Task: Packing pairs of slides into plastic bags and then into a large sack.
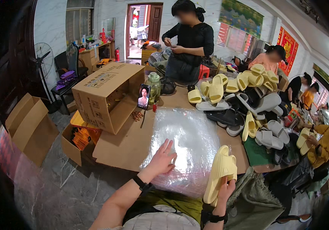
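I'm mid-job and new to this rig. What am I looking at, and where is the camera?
There is no machine here: these are a person's own two bare hands. The one picture comes from a fisheye camera on that person's head, looking down, so straight edges bend near the rim.

The left hand lies with fingers spread on clear plastic. The right hand holds yellow slippers, seemingly a pair.

Also on the table are an open box, a phone, a jar and, to the right, a slipper pile. The person in black across the table is someone else.
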`<state>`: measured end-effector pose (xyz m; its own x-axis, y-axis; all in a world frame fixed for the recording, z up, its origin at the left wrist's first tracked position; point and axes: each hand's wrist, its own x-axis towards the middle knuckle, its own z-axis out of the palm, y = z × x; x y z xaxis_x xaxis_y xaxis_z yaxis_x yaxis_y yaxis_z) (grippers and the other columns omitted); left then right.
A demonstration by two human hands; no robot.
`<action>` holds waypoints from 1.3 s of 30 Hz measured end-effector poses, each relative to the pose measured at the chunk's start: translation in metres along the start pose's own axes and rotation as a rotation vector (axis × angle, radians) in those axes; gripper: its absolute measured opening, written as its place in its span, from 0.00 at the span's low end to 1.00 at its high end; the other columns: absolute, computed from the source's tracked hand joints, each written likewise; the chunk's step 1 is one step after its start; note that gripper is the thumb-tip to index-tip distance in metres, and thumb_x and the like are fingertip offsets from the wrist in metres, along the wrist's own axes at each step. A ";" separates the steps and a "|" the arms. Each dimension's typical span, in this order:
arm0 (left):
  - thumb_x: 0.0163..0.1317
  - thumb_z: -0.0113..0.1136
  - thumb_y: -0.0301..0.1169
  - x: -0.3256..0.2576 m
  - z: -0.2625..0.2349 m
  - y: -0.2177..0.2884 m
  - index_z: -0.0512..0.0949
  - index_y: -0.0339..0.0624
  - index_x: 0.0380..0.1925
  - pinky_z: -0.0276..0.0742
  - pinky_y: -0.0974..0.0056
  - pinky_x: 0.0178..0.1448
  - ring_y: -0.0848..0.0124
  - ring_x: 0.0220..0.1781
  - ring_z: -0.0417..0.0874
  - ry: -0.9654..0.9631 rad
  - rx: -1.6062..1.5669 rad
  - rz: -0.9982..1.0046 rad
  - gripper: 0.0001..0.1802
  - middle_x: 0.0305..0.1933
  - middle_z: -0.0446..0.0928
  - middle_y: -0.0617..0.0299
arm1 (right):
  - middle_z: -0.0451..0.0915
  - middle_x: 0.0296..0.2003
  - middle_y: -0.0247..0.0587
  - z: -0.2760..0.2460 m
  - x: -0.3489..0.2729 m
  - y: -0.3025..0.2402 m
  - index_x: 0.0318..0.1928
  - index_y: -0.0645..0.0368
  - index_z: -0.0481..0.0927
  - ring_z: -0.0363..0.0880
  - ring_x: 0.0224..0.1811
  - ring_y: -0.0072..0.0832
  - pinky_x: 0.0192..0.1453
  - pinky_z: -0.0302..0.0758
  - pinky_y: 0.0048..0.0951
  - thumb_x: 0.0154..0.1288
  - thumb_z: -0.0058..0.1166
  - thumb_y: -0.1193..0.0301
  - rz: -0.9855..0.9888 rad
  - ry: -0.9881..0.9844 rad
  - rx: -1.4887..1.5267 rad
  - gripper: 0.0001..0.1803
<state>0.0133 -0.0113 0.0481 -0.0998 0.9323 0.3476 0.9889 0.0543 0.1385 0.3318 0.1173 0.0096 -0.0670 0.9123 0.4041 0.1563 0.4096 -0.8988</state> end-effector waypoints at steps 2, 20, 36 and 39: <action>0.59 0.68 0.42 -0.002 -0.001 0.004 0.74 0.48 0.63 0.61 0.47 0.77 0.39 0.79 0.55 0.018 -0.130 0.035 0.32 0.76 0.58 0.34 | 0.78 0.36 0.31 -0.005 0.001 0.006 0.48 0.69 0.80 0.71 0.38 0.18 0.42 0.69 0.24 0.76 0.56 0.71 -0.008 -0.015 0.019 0.11; 0.68 0.60 0.35 -0.008 -0.011 0.022 0.83 0.46 0.52 0.75 0.53 0.65 0.54 0.61 0.79 0.081 -0.420 -0.070 0.15 0.57 0.81 0.52 | 0.81 0.47 0.37 0.002 -0.009 -0.022 0.56 0.69 0.76 0.77 0.47 0.22 0.52 0.73 0.26 0.76 0.54 0.73 0.056 -0.099 0.303 0.14; 0.67 0.60 0.36 -0.006 0.011 0.029 0.80 0.41 0.40 0.77 0.52 0.56 0.52 0.51 0.80 0.310 -0.431 -0.047 0.11 0.42 0.79 0.54 | 0.81 0.56 0.42 0.002 -0.016 -0.043 0.62 0.70 0.74 0.80 0.57 0.28 0.62 0.74 0.30 0.76 0.51 0.76 0.060 -0.178 0.427 0.18; 0.68 0.59 0.35 -0.009 0.010 0.025 0.80 0.40 0.48 0.75 0.51 0.61 0.50 0.58 0.78 0.268 -0.476 -0.059 0.14 0.51 0.79 0.49 | 0.81 0.54 0.41 0.002 -0.016 -0.047 0.61 0.70 0.75 0.80 0.55 0.26 0.61 0.74 0.28 0.76 0.51 0.76 0.071 -0.171 0.390 0.18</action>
<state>0.0405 -0.0149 0.0389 -0.2399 0.8057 0.5416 0.8277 -0.1217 0.5478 0.3230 0.0835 0.0453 -0.2371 0.9120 0.3346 -0.2158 0.2864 -0.9335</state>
